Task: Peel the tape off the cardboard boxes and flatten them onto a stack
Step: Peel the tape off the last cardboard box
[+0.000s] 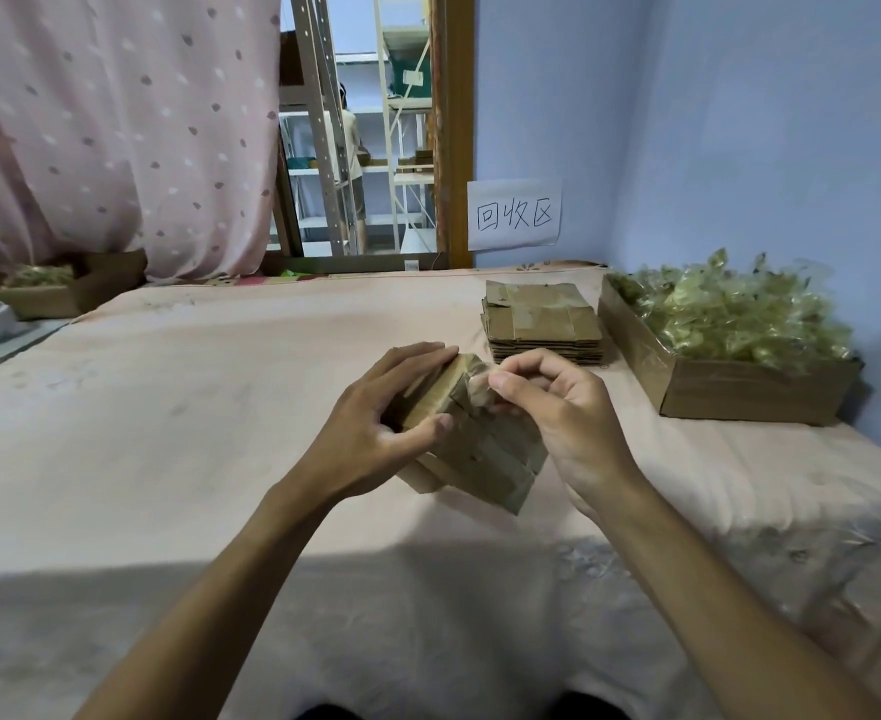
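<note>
The left hand [376,433] grips the one cardboard box [485,454], the right hand [557,407] pinches its tape [477,389], near one flattened stack [542,324] and two scrap-filled trays, the right tray [739,392] and the half-hidden left tray [48,298].

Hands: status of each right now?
Left hand: gripping the cardboard box.
Right hand: pinching tape at the box's top corner.

Left hand [376,423] grips cardboard box [480,449]; right hand [557,407] pinches tape [477,389].
</note>
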